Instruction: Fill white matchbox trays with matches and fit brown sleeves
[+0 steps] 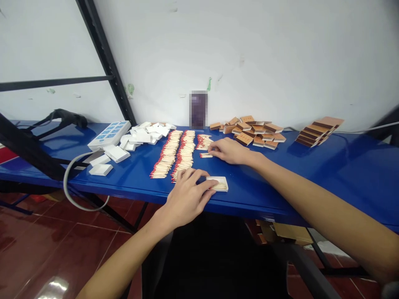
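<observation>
The white tray (222, 182) lies on the blue table (246, 187), close to its front edge, with matches inside. The left hand (188, 195) is at the tray's left end, its fingers bent and one of them reaching inside; whether it grips firmly, one cannot tell. The right hand (230, 150) has its fingertips brought together beside a small group of matches (205, 155); whether it pinches any is hidden. If the left hand pushes too strongly, the light tray may slide or tip, and matches could spill toward the edge. The left fingers are also very near the middle match row (184, 155), so a careless turn of the wrist might disorder it. A loose right pinch could scatter the small group.
</observation>
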The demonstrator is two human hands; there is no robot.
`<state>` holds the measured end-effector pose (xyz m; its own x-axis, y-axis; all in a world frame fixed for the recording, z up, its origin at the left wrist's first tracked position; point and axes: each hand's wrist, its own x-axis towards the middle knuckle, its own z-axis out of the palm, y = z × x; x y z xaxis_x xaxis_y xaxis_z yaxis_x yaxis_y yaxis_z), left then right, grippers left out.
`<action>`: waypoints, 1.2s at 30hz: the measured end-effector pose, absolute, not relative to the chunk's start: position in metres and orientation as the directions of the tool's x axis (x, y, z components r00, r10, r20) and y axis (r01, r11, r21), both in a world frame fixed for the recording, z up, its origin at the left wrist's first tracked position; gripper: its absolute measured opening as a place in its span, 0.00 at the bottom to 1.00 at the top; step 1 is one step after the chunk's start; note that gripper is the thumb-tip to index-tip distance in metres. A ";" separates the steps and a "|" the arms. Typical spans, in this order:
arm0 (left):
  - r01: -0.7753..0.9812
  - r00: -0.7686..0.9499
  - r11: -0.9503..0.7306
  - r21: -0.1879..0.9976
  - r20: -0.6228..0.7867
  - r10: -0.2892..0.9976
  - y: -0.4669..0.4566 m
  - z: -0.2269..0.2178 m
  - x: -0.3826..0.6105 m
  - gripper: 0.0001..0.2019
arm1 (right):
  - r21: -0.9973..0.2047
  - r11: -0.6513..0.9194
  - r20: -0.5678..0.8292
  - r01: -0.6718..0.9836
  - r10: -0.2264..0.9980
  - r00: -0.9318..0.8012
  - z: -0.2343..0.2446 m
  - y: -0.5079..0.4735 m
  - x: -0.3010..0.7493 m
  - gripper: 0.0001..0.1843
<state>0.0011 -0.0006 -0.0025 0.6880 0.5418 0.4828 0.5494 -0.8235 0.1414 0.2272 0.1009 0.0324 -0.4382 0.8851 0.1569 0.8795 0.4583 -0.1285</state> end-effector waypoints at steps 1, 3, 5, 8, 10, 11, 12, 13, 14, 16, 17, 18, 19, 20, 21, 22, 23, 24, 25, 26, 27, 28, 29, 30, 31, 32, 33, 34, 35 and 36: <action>0.550 0.688 -0.824 0.138 0.485 0.540 -0.001 -0.002 0.001 0.13 | -0.132 0.467 0.157 0.874 0.881 -0.447 0.033 0.098 0.227 0.12; 0.550 0.689 -0.824 0.135 0.485 0.539 -0.001 -0.002 0.001 0.14 | -0.133 0.479 0.157 0.868 0.875 -0.459 0.034 0.092 0.226 0.12; 0.549 0.691 -0.824 0.140 0.479 0.542 -0.001 -0.002 0.001 0.14 | -0.130 0.480 0.151 0.867 0.874 -0.461 0.035 0.088 0.225 0.13; 0.551 0.690 -0.821 0.149 0.472 0.549 -0.001 -0.002 0.001 0.13 | -0.133 0.476 0.167 0.869 0.875 -0.454 0.036 0.086 0.224 0.12; 0.550 0.690 -0.822 0.148 0.473 0.548 -0.001 -0.002 0.001 0.13 | -0.135 0.446 0.216 0.885 0.885 -0.413 0.035 0.089 0.223 0.13; 0.551 0.690 -0.822 0.146 0.475 0.547 -0.001 -0.002 0.001 0.13 | -0.133 0.421 0.248 0.897 0.891 -0.381 0.034 0.092 0.222 0.13; 0.551 0.689 -0.822 0.144 0.477 0.546 -0.002 -0.002 0.001 0.13 | -0.128 0.392 0.279 0.911 0.896 -0.347 0.033 0.095 0.221 0.13; 0.553 0.688 -0.821 0.143 0.477 0.546 -0.002 -0.002 0.001 0.13 | -0.122 0.369 0.302 0.922 0.898 -0.319 0.033 0.098 0.219 0.13; 0.555 0.687 -0.820 0.142 0.477 0.548 -0.002 -0.002 0.001 0.13 | -0.114 0.354 0.318 0.928 0.898 -0.303 0.032 0.100 0.217 0.13; 0.556 0.685 -0.818 0.144 0.477 0.550 -0.002 -0.002 0.001 0.13 | -0.101 0.355 0.318 0.929 0.897 -0.308 0.030 0.104 0.212 0.13; 0.555 0.685 -0.819 0.146 0.479 0.550 -0.002 -0.002 0.001 0.12 | -0.097 0.365 0.305 0.926 0.897 -0.321 0.030 0.105 0.209 0.13; 0.553 0.684 -0.820 0.148 0.480 0.549 -0.002 -0.002 0.001 0.13 | -0.095 0.374 0.290 0.922 0.897 -0.334 0.029 0.105 0.207 0.13; 0.551 0.684 -0.821 0.150 0.482 0.547 -0.002 -0.002 0.001 0.13 | -0.095 0.383 0.279 0.919 0.896 -0.344 0.029 0.105 0.205 0.13; 0.549 0.684 -0.822 0.150 0.483 0.546 -0.002 -0.002 0.001 0.13 | -0.094 0.389 0.272 0.916 0.895 -0.353 0.029 0.106 0.204 0.13; 0.549 0.684 -0.822 0.151 0.483 0.546 -0.001 -0.002 0.001 0.13 | -0.090 0.392 0.269 0.916 0.895 -0.357 0.029 0.106 0.203 0.13; 0.549 0.686 -0.822 0.150 0.482 0.545 -0.001 -0.002 0.001 0.13 | -0.081 0.391 0.272 0.917 0.893 -0.358 0.029 0.106 0.202 0.13; 0.548 0.688 -0.823 0.148 0.480 0.544 -0.001 -0.002 0.001 0.13 | -0.069 0.390 0.277 0.918 0.892 -0.358 0.028 0.106 0.202 0.13; 0.549 0.690 -0.823 0.146 0.478 0.544 -0.001 -0.002 0.001 0.13 | -0.055 0.388 0.282 0.920 0.890 -0.359 0.028 0.106 0.202 0.14; 0.549 0.691 -0.823 0.144 0.475 0.544 -0.001 -0.001 0.001 0.13 | -0.044 0.383 0.286 0.923 0.890 -0.356 0.028 0.107 0.203 0.14; 0.551 0.692 -0.823 0.142 0.473 0.545 -0.001 -0.001 0.000 0.13 | -0.036 0.378 0.290 0.925 0.890 -0.352 0.027 0.107 0.203 0.14; 0.553 0.692 -0.822 0.141 0.471 0.546 -0.001 -0.001 0.000 0.13 | -0.034 0.374 0.294 0.927 0.890 -0.349 0.027 0.108 0.203 0.14; 0.555 0.692 -0.820 0.140 0.470 0.549 -0.002 -0.001 0.000 0.13 | -0.035 0.373 0.295 0.927 0.890 -0.347 0.027 0.108 0.204 0.14; 0.557 0.691 -0.818 0.140 0.469 0.551 -0.002 -0.001 0.000 0.13 | -0.041 0.371 0.294 0.928 0.892 -0.344 0.027 0.109 0.204 0.14; 0.558 0.690 -0.818 0.140 0.469 0.551 -0.002 -0.001 0.000 0.13 | -0.047 0.369 0.291 0.928 0.894 -0.341 0.026 0.109 0.204 0.14; 0.559 0.690 -0.818 0.139 0.469 0.551 -0.002 -0.001 0.000 0.13 | -0.054 0.366 0.286 0.929 0.897 -0.337 0.026 0.109 0.204 0.14; 0.559 0.690 -0.818 0.138 0.469 0.551 -0.002 -0.001 0.001 0.13 | -0.060 0.362 0.282 0.930 0.900 -0.332 0.026 0.109 0.204 0.14; 0.559 0.690 -0.818 0.136 0.470 0.550 -0.002 -0.001 0.001 0.13 | -0.067 0.356 0.279 0.932 0.903 -0.325 0.026 0.110 0.204 0.14; 0.559 0.690 -0.818 0.134 0.472 0.549 -0.002 -0.001 0.001 0.13 | -0.074 0.350 0.279 0.934 0.906 -0.317 0.026 0.110 0.204 0.14; 0.559 0.688 -0.818 0.134 0.475 0.548 -0.002 -0.001 0.001 0.12 | -0.083 0.345 0.279 0.935 0.909 -0.310 0.026 0.111 0.204 0.14; 0.559 0.687 -0.818 0.136 0.476 0.549 -0.002 -0.001 0.001 0.12 | -0.094 0.341 0.280 0.935 0.911 -0.304 0.026 0.111 0.204 0.14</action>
